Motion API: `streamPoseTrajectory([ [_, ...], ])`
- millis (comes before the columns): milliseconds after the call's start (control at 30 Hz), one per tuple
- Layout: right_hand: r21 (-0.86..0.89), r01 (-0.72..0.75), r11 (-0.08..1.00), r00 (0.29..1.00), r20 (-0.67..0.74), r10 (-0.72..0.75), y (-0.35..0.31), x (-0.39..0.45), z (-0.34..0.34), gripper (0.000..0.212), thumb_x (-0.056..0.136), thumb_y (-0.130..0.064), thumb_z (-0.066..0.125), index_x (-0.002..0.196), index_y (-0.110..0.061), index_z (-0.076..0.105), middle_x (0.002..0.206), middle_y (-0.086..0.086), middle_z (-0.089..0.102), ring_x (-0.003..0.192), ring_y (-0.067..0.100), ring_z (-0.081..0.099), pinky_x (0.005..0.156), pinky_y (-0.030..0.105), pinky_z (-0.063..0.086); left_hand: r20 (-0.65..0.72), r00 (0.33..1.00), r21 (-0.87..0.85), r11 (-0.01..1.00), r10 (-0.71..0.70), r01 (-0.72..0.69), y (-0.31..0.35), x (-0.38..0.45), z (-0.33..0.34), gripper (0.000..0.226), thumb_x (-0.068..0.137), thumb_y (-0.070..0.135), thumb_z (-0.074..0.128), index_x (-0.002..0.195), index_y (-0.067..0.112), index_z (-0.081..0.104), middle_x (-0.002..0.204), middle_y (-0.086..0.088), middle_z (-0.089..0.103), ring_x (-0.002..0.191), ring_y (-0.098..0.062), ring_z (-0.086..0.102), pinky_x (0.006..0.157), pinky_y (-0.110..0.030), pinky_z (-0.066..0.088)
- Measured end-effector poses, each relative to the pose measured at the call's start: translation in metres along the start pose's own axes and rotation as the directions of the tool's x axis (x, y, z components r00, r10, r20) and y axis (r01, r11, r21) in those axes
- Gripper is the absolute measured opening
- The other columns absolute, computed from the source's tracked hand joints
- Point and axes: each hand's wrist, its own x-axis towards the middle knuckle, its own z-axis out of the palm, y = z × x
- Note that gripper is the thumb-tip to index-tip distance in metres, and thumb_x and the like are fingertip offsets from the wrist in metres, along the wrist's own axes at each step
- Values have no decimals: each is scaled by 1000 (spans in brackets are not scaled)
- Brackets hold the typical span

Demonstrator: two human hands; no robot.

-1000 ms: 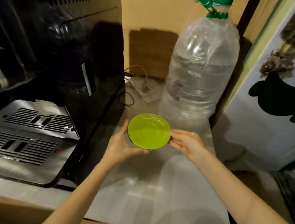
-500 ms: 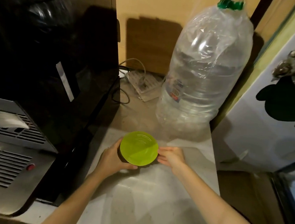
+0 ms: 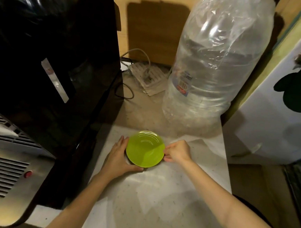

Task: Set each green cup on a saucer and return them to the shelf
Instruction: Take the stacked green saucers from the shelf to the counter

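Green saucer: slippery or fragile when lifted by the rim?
The green saucer shows glossy highlights, so it is probably slick. Both the left hand and the right hand pinch its thin rim. It looks rigid, possibly breakable.

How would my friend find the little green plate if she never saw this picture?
Find the huge clear water bottle standing at the back of the pale counter. Just in front of it, near the black machine, two hands hold a small round saucer, the left hand and the right hand at its sides. It is the only bright lime-green thing there.

Bottle label (image 3: 183, 82): barcode visible, print unreadable.
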Motion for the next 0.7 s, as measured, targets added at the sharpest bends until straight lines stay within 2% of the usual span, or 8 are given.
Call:
streamPoseTrajectory([
  [100,-49,9,999,1000,4,-9,-3,1,-3,11,74,6,66,83,11,68,62,16,62,47,21,60,54,33,58,16,999,25,999,33,-34,-1,1,-2,149,24,89,52,146,15,10,158,-6,7,146,-19,2,116,-37,16],
  [167,-46,6,999,999,53,-4,-5,0,-4,10,75,4,65,84,8,66,59,14,61,49,22,61,55,34,58,47,998,86,995,38,-42,0,4,-5,152,23,91,48,146,13,5,158,-8,-1,145,-20,-4,118,-36,9],
  [267,-97,41,994,995,97,-31,-7,-7,-8,8,78,-10,64,72,-5,63,60,8,62,52,21,62,53,26,52,117,993,218,976,0,-25,7,4,-11,146,38,73,71,145,8,-5,157,-12,-12,145,-23,-12,118,-37,3],
  [367,-134,94,987,989,124,-78,-12,-16,-13,6,80,-15,57,84,-12,61,65,5,63,55,17,61,52,22,46,165,985,261,965,-44,0,25,4,-18,138,48,61,76,145,8,-6,157,-13,-11,145,-24,-11,118,-36,4],
  [467,-107,162,981,977,161,-144,-25,-30,-23,13,81,-10,54,93,-15,54,66,4,61,53,12,57,49,22,40,223,975,214,975,8,-57,51,7,-29,111,58,44,79,144,13,17,156,-10,15,143,-22,16,114,-31,20],
  [567,-105,242,965,946,246,-210,-42,-51,-42,22,83,-12,58,104,-11,53,65,0,59,46,5,58,45,19,39,231,973,134,989,28,-60,86,13,-45,77,65,35,77,132,12,46,136,-10,53,122,-22,51,99,-27,39],
  [633,-85,276,957,925,293,-240,-54,-66,-58,33,84,-10,59,115,-4,50,63,1,62,37,0,57,41,15,38,222,973,28,997,58,-65,110,18,-56,61,66,30,77,120,7,58,118,-11,66,105,-19,62,85,-25,45],
  [700,-57,304,951,914,301,-274,-68,-80,-75,37,84,-6,58,119,-1,48,60,0,64,37,2,57,43,16,39,228,968,-87,993,101,-83,134,19,-68,54,66,26,78,113,5,63,109,-11,70,95,-18,64,75,-25,46],
])
